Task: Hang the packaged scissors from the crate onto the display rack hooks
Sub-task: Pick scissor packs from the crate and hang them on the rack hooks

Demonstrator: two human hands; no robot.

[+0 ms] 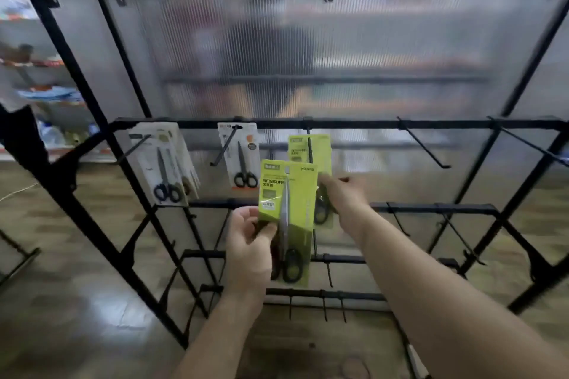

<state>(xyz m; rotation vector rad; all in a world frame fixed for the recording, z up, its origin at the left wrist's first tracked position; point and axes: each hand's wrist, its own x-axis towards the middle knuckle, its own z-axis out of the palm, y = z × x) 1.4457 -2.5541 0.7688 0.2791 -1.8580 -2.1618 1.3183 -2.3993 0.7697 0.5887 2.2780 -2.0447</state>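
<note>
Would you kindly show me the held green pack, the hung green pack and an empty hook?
held green pack (300,209): head view, card beside blade.
hung green pack (321,152): head view, upper card.
empty hook (423,144): head view, mid-rod.

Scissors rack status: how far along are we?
Done: white packs hang on the leftmost hook, an orange-trimmed pack on the next, a hung green pack on the third. In hand: the left hand grips a second green pack; the right hand reaches to the hung one, grip unclear. Left: hook this pack; bare hooks wait to the right. Crate out of view.
</note>
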